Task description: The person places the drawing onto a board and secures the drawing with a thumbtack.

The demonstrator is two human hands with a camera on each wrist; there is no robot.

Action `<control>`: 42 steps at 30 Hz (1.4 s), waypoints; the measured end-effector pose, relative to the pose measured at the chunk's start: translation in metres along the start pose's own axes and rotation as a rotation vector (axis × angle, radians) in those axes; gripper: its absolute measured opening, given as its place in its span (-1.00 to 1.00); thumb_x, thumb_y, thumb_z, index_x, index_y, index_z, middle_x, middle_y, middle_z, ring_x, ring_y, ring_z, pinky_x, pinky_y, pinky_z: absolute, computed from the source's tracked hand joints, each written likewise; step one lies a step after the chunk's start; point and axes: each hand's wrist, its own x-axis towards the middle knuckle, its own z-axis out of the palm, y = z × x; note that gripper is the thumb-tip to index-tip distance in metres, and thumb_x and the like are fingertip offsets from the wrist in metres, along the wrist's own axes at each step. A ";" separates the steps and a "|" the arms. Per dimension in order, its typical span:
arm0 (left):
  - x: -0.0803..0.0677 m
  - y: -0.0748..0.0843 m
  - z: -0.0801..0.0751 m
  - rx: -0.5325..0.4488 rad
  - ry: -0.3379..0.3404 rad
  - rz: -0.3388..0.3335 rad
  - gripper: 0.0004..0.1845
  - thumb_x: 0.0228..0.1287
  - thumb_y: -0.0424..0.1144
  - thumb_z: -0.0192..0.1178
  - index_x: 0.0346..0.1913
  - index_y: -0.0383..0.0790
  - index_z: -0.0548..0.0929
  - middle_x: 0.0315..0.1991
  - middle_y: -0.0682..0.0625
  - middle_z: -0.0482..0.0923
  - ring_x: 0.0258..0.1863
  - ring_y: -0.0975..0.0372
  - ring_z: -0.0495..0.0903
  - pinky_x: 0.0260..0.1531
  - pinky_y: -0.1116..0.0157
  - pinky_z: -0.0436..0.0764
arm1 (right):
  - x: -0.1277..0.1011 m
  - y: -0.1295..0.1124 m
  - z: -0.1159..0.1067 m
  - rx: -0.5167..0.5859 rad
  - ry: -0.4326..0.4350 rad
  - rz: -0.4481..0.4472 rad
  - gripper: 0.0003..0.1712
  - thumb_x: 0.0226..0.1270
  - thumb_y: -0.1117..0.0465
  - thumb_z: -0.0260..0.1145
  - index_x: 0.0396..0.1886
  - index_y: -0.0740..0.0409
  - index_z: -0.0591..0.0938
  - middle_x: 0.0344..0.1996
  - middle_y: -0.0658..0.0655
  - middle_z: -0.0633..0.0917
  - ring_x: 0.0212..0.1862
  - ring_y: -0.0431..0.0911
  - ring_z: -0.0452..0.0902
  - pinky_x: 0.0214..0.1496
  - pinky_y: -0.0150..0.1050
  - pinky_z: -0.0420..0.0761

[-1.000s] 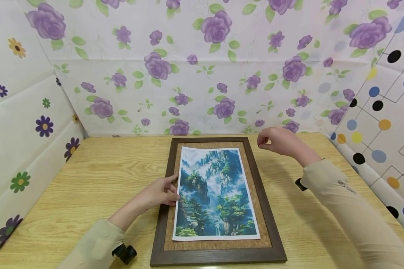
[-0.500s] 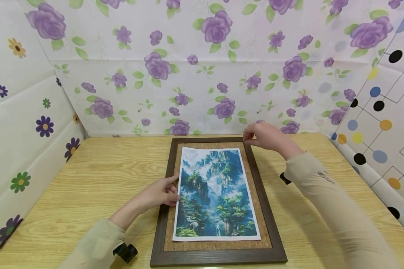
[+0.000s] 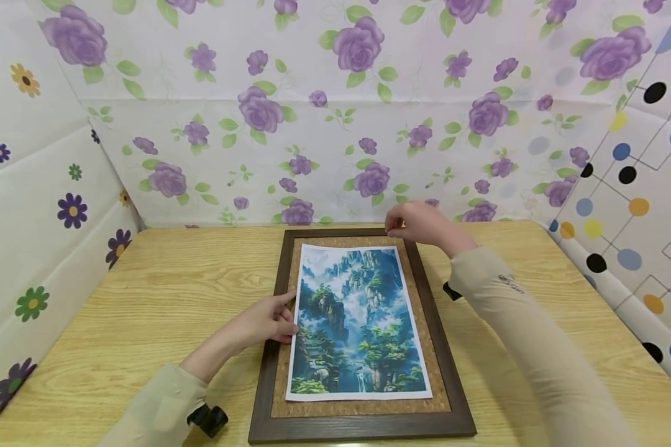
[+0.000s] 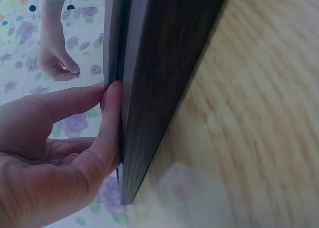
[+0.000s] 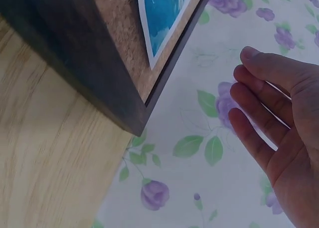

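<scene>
On the table lies a cork board (image 3: 369, 406) in a dark brown frame (image 3: 363, 428). A white-edged landscape print (image 3: 358, 323) with blue mountains and green trees rests on the cork. My left hand (image 3: 263, 320) lies over the frame's left side, index finger and thumb spread, fingertips right at the paper's left edge. My right hand (image 3: 416, 222) hovers over the frame's top right corner, thumb and index tips brought together. In the right wrist view its other fingers (image 5: 256, 143) are loosely bent. I cannot tell whether a tiny thing sits between the right fingertips.
The pale wooden table (image 3: 173, 298) spreads to both sides of the frame. Behind it stands a wall cloth (image 3: 313, 143) with purple flowers. Patterned cloths also close off the left side (image 3: 33, 248) and the dotted right side (image 3: 643, 217).
My right hand has moved left, from beside the frame to over its top right corner. The left hand and the print have stayed where they were.
</scene>
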 end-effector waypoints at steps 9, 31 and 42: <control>0.000 -0.001 0.000 0.000 -0.005 0.003 -0.15 0.37 -0.40 0.18 0.58 -0.32 -0.06 -0.23 -0.13 0.48 -0.29 0.22 0.66 -0.16 0.21 0.76 | 0.019 -0.009 0.010 0.030 -0.016 0.035 -0.95 0.34 0.24 0.37 -0.32 0.07 0.74 -0.35 0.05 0.76 -0.26 -0.10 0.66 -0.09 -0.13 0.69; 0.000 -0.002 -0.001 -0.005 -0.011 0.011 -0.14 0.38 -0.40 0.18 0.58 -0.33 -0.08 -0.23 -0.13 0.49 -0.30 0.22 0.65 -0.17 0.21 0.76 | 0.051 -0.010 0.046 0.120 -0.041 0.030 -0.92 0.36 0.23 0.34 -0.31 0.10 0.74 -0.37 0.04 0.75 -0.32 -0.15 0.64 -0.15 -0.19 0.69; 0.000 -0.003 -0.002 -0.003 -0.019 0.027 -0.13 0.36 -0.40 0.20 0.58 -0.34 -0.07 -0.24 -0.14 0.51 -0.31 0.21 0.66 -0.17 0.22 0.75 | 0.056 -0.014 0.061 0.134 -0.058 0.046 -0.94 0.32 0.19 0.39 -0.36 0.01 0.73 -0.38 0.01 0.74 -0.34 -0.17 0.62 -0.16 -0.20 0.68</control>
